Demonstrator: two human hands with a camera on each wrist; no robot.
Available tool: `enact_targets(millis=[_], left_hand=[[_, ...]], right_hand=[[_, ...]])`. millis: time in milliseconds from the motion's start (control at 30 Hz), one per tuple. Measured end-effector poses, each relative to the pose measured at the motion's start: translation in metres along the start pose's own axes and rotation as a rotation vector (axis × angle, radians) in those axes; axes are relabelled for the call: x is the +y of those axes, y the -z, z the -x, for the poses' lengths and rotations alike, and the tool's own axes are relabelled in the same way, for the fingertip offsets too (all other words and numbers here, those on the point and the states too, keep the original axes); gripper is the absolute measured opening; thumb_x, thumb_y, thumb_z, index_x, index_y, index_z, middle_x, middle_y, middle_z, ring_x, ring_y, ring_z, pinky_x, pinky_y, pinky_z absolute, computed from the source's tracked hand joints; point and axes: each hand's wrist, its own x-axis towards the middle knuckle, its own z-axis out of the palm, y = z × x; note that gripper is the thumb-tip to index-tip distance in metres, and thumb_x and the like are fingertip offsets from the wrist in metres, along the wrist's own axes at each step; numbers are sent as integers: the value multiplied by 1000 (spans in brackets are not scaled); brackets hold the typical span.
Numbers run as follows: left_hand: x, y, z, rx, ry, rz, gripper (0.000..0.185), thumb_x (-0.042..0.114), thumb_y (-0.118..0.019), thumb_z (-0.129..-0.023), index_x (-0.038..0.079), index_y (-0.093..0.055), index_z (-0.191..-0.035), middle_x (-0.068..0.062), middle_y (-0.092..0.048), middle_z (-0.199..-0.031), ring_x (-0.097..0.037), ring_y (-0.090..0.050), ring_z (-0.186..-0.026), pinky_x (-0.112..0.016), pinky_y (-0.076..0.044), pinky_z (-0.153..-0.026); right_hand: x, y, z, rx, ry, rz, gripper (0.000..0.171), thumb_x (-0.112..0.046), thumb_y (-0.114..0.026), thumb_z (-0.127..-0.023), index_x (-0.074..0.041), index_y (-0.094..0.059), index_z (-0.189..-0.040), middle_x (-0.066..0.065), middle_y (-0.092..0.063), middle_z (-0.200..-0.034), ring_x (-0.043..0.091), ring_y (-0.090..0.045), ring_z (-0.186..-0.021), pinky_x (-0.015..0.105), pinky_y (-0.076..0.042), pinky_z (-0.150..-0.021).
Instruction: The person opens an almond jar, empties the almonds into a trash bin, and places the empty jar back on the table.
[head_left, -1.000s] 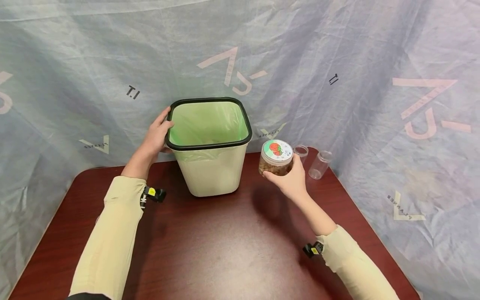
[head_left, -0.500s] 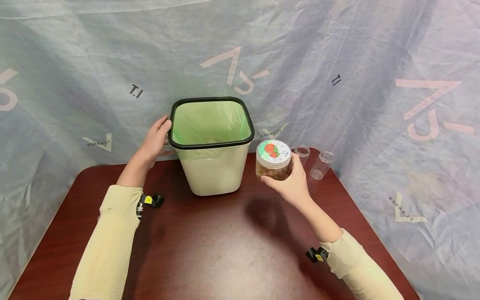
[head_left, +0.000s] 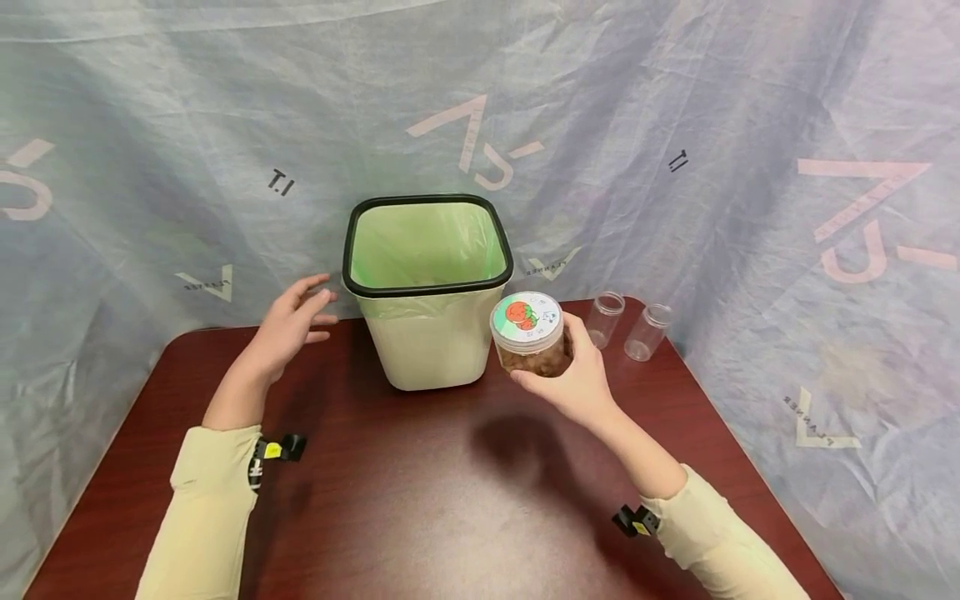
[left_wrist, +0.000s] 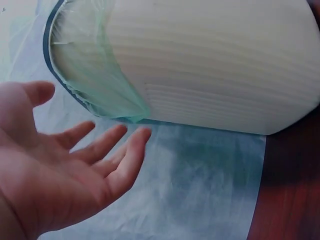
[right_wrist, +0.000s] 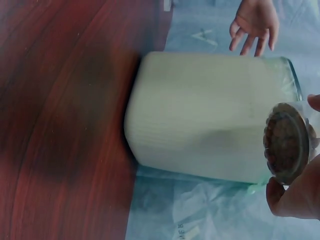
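My right hand [head_left: 573, 379] grips a clear plastic jar [head_left: 531, 360] by its side, above the table. The jar has a white and green lid [head_left: 527, 317] with strawberries printed on it, and brown pieces show inside. In the right wrist view the base of the jar [right_wrist: 284, 142] faces the camera. Left of the trash can [head_left: 427, 342] hovers my left hand [head_left: 288, 321], fingers spread and holding nothing. The left wrist view shows that hand [left_wrist: 75, 160] apart from the can's wall [left_wrist: 210, 65]. A thin green bag lines the can under its black rim [head_left: 431, 291].
Two clear, lidless jars stand at the back right: one jar [head_left: 604, 321] partly behind my right hand, the other jar [head_left: 647, 333] near the table's right edge. A printed grey cloth [head_left: 600, 125] hangs behind the dark red table [head_left: 420, 483].
My left hand has let go of the trash can's rim and moved down and left, its fingers spreading. My right hand has carried the jar left and slightly down, nearer the can.
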Motion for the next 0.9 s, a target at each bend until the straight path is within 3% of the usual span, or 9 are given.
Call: enact_targets(millis=[167, 233, 433, 633, 767, 900], left_hand=[[-9, -9, 19, -91, -42, -70, 60, 37, -43, -104, 11, -24, -154, -22, -39, -144, -39, -50, -120, -51, -45, -94], [-10, -14, 27, -118, -77, -119, 57, 32, -48, -103, 10, -28, -153, -21, -43, -141, -37, -52, -118, -48, -46, -92], [1, -32, 51, -171, -181, -240, 53, 22, -59, -99, 13, -39, -147, -14, -48, -137, -32, -55, -115, -49, -46, -91], [12, -50, 70, -178, -257, -316, 59, 25, -69, -92, 19, -43, -145, -3, -49, -139, -24, -55, -115, -47, -47, -91], [17, -63, 77, -163, -309, -397, 65, 31, -74, -88, 25, -43, -145, 5, -48, -137, -19, -53, -115, -38, -50, -79], [19, -75, 80, -158, -384, -411, 71, 30, -80, -82, 29, -44, -143, 10, -48, -134, -14, -52, -114, -35, -50, -82]], right_hand=[[-7, -5, 6, -49, 27, -21, 84, -20, -93, -61, -22, -50, -133, -6, -60, -117, 12, -56, -107, 34, -45, -89], [-19, -6, 8, -78, 34, -26, 83, -16, -93, -61, -18, -50, -133, -2, -61, -117, 14, -57, -105, 34, -47, -87], [-11, -19, 12, -146, 78, -44, 86, -22, -93, -60, -26, -50, -133, -9, -60, -117, 13, -58, -102, 32, -48, -85], [-10, -33, 16, -197, 124, 15, 89, -29, -93, -57, -25, -50, -135, -9, -58, -121, 11, -56, -107, 35, -47, -88], [-11, -41, 19, -226, 152, 52, 90, -32, -92, -57, -23, -50, -136, -8, -56, -122, 10, -54, -108, 35, -47, -88], [-13, -47, 23, -255, 176, 70, 92, -33, -92, -56, -21, -49, -136, -7, -55, -121, 10, -54, -108, 34, -48, -88]])
